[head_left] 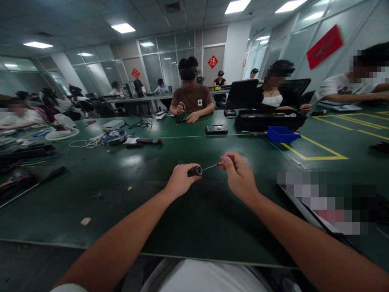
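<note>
My left hand [181, 180] is closed around a short black cylinder [196, 170], whose round open-looking end faces right toward my other hand. Between the thumb and fingers of my right hand [238, 174] is a thin screwdriver [211, 166] with a red part at the base of its metal shaft. The shaft points left and its tip reaches the end of the cylinder; whether it goes inside I cannot tell. Both hands are held above the green table [188, 227], and my right fingers hide most of the screwdriver's handle.
Across the table a person in a brown shirt [193, 97] works on a small board. A hard drive [216, 129], a blue bin [282, 134] and a long black tray [270, 121] lie ahead. Cables [114, 136] lie at the left; a pixelated flat object [328, 202] sits right.
</note>
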Available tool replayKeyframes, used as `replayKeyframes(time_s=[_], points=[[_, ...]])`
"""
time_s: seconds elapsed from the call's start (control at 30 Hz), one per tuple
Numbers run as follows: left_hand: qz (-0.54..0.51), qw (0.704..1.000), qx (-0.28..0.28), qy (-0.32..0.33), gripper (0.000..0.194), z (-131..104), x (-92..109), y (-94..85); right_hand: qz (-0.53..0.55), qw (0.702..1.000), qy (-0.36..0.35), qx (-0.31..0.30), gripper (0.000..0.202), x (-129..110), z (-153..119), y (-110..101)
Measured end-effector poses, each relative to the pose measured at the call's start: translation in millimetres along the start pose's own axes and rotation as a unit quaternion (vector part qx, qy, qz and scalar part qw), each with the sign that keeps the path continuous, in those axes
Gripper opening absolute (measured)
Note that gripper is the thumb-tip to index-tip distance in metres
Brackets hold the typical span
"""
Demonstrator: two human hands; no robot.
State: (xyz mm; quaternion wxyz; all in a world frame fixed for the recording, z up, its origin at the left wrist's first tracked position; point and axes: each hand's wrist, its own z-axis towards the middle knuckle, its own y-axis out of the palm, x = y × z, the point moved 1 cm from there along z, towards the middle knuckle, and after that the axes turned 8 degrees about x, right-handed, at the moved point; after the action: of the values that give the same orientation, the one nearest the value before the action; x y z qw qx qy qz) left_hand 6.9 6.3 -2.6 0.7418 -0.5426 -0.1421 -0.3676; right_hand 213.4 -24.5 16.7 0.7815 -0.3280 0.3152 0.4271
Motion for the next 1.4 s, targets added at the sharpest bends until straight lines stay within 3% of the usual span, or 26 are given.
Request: replayKeyframes(time_s=[0.23, 0.83, 1.03, 1.4], points=[[-0.007, 1.000, -0.005, 0.007, 0.037, -0.5, 3.0, -1.9, -0.001, 0.999, 0.004, -0.035, 0.023, 4.4, 0.3, 2.9], [-0.016, 1.000, 0.004, 0.016, 0.036, -0.2, 1.2, -1.1, -0.002, 0.999, -0.001, -0.035, 0.021, 3.9, -0.8, 4.9], [-0.017, 1.000, 0.003, 0.006, 0.039, -0.2, -0.4, -1.8, 0.041, 0.998, 0.035, -0.033, 0.022, 3.3, 1.2, 6.1], [-0.020, 1.000, 0.004, 0.003, 0.036, -1.2, 4.2, -2.9, 0.004, 0.997, 0.066, -0.043, 0.031, -1.2, 5.4, 0.9]])
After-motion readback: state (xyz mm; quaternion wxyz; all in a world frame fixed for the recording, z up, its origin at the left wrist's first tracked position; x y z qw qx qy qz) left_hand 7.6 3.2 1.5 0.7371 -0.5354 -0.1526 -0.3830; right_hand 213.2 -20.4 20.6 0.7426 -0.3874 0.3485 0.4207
